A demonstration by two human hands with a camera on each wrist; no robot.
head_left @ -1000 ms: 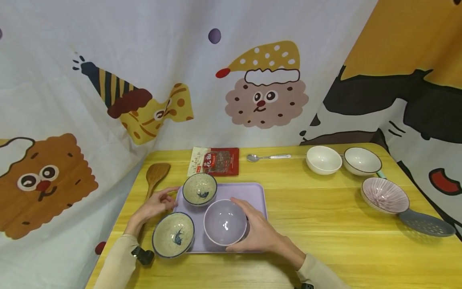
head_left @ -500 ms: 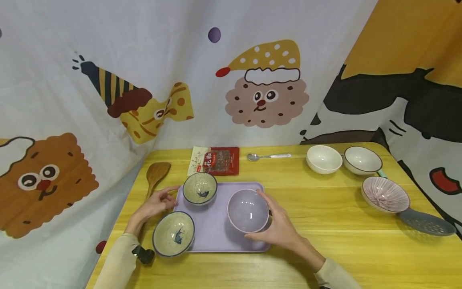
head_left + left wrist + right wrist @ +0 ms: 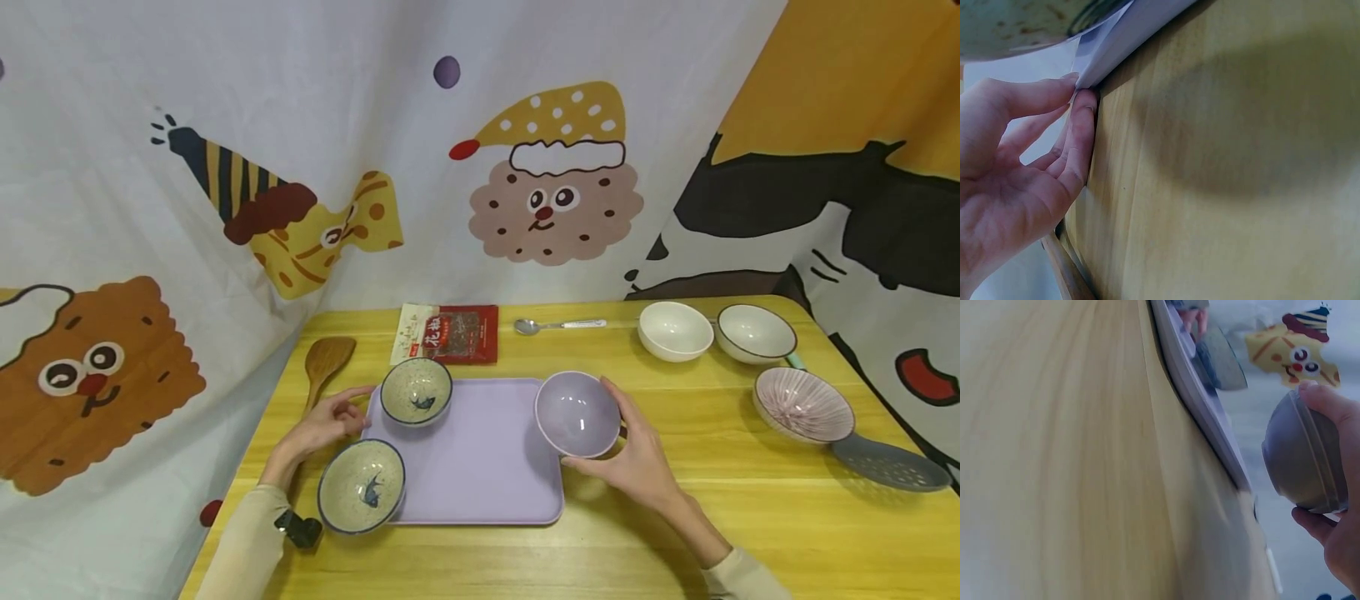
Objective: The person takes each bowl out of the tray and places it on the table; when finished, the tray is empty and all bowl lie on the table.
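My right hand (image 3: 637, 460) grips a lilac bowl (image 3: 577, 415) by its side, thumb near and fingers far. In the right wrist view the bowl (image 3: 1307, 459) hangs above the table, past the right edge of the purple tray (image 3: 480, 467). My left hand (image 3: 324, 427) is at the tray's left edge; the left wrist view shows its thumb and fingers (image 3: 1082, 125) pinching the tray's rim (image 3: 1110, 56). Two speckled bowls with blue rims and a blue fish motif sit at the tray's left: one bowl (image 3: 416, 393) at the back, the other bowl (image 3: 362, 487) overhanging the front left corner.
A wooden spatula (image 3: 327, 362) lies left of the tray. Behind are a red spice packet (image 3: 461, 335) and a spoon (image 3: 558, 326). At right stand a white bowl (image 3: 675, 332), a dark-rimmed bowl (image 3: 756, 333), and a striped bowl (image 3: 802, 406) beside a grey slotted skimmer (image 3: 888, 463).
My right hand has carried the lilac bowl from over the middle of the tray rightward and slightly back, to beyond its right edge. The left hand has kept its place.
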